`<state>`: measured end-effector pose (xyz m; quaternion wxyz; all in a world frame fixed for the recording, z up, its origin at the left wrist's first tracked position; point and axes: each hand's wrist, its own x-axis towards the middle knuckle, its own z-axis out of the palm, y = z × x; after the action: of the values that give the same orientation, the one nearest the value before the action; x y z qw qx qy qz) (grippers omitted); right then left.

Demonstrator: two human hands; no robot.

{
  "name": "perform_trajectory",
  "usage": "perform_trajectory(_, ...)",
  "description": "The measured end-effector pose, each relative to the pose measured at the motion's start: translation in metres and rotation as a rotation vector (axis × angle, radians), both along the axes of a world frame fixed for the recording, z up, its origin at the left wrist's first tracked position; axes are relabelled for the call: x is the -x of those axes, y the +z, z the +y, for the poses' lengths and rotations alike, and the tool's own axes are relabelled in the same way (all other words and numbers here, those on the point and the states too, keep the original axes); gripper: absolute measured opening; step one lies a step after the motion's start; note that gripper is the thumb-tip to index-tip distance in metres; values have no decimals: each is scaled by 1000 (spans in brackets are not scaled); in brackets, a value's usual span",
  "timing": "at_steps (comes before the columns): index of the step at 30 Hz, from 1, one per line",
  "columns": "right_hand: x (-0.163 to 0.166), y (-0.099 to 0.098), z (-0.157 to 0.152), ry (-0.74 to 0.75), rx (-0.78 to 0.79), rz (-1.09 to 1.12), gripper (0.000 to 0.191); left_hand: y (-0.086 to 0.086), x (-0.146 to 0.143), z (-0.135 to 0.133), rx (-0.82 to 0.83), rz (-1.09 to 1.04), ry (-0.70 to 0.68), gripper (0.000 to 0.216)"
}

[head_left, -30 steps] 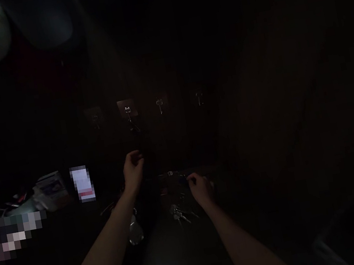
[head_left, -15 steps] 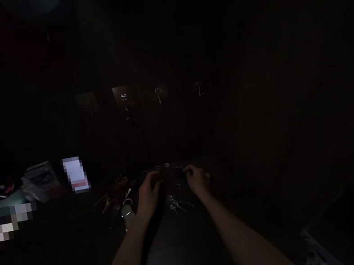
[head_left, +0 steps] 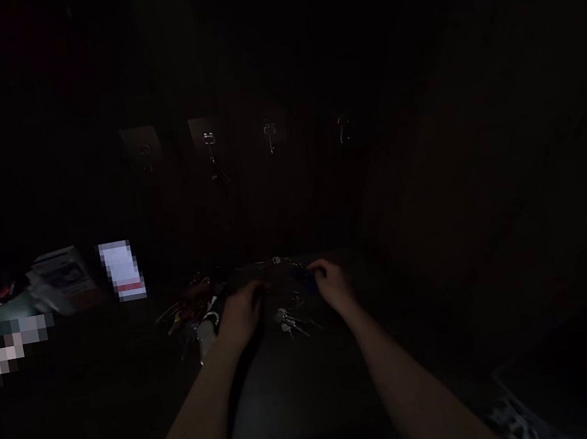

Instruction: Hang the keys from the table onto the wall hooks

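The scene is very dark. A large dark ring or loop [head_left: 280, 278] lies on the dark table top [head_left: 297, 400], with a small metal clasp [head_left: 276, 260] at its far edge. My left hand [head_left: 241, 316] rests at the ring's near left side, and my right hand [head_left: 332, 284] is at its right side, fingertips bent towards it. Between them, just nearer to me, lies a bunch of metal keys [head_left: 289, 322]. Whether either hand grips the ring is hidden by the dark.
Several small metal hooks [head_left: 270, 136] are fixed on the dark wall ahead. Left of my left hand lie a clear bottle [head_left: 206, 338] and a jumble of small tools [head_left: 187, 310]. Further left are a lit phone [head_left: 122, 271] and a boxed package [head_left: 63, 281].
My left hand has come down from raised above the table to the ring's left side. The view has tilted upward, so everything sits higher in the frame, and the scene is darker.
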<state>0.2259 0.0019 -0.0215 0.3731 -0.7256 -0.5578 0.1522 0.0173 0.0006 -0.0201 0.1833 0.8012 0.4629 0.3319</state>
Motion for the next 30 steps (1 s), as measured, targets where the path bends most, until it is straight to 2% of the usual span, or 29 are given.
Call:
perform_trajectory(4,-11,-6,4,10,-43,97,31,4,3,-1,-65,131,80,32)
perform_trajectory(10,-20,-12,7,-8,-94,178,30,9,12,-1,-69,422,347,28)
perform_trajectory(18,-22,-7,7,-1,-198,287,26,17,14,-6,-58,584,434,32)
perform_trajectory(20,-18,-3,4,61,-219,321,21,19,14,-7,-57,603,441,32)
perform_trajectory(23,-9,6,-5,269,-195,331,13,20,15,-7,-56,626,466,32)
perform_trajectory(27,3,14,-19,557,-8,252,14,19,16,-7,-60,641,476,32)
perform_trajectory(30,6,18,-25,635,92,180,11,19,17,-7,-70,631,472,33)
